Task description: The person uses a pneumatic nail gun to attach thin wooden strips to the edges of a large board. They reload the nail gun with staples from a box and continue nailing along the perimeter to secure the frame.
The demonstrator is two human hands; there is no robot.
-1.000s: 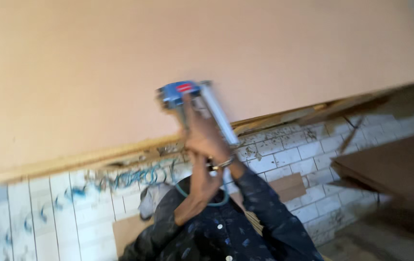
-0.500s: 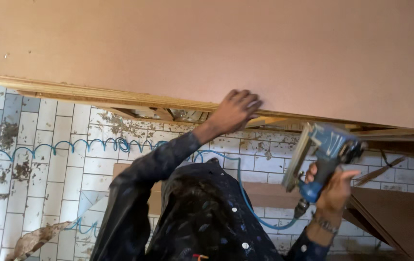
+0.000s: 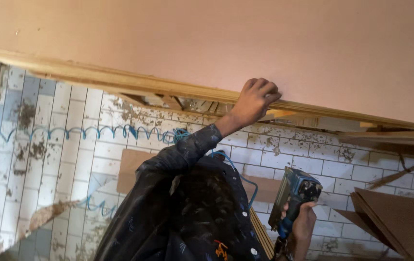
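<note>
Hands work apart here. Left hand (image 3: 255, 100) is raised with its arm stretched up, fingers curled over the edge of the board (image 3: 226, 38), where the pale panel meets the wooden strip (image 3: 120, 79) running along its lower rim. The fingertips press on the board face; the thumb side sits against the strip. The hand is closed on that edge, not around any loose thing.

Right hand (image 3: 306, 224) is low, at the right bottom of the view, wrapped tightly round the handle of a blue nail gun (image 3: 294, 198). The gun points up and slightly left, its long grey magazine on the left side, its dark head toward the board but well apart from it. A blue coiled hose (image 3: 96, 131) runs across the tiled wall (image 3: 47, 159) from the left, passes behind the dark spotted sleeve (image 3: 187, 150), and drops toward the gun.

Tiles are white, smeared with brown stains. A brown flat piece (image 3: 132, 166) lies against the wall beside the sleeve. More brown boards (image 3: 395, 222) are stacked at the right, just beside the gun hand.
</note>
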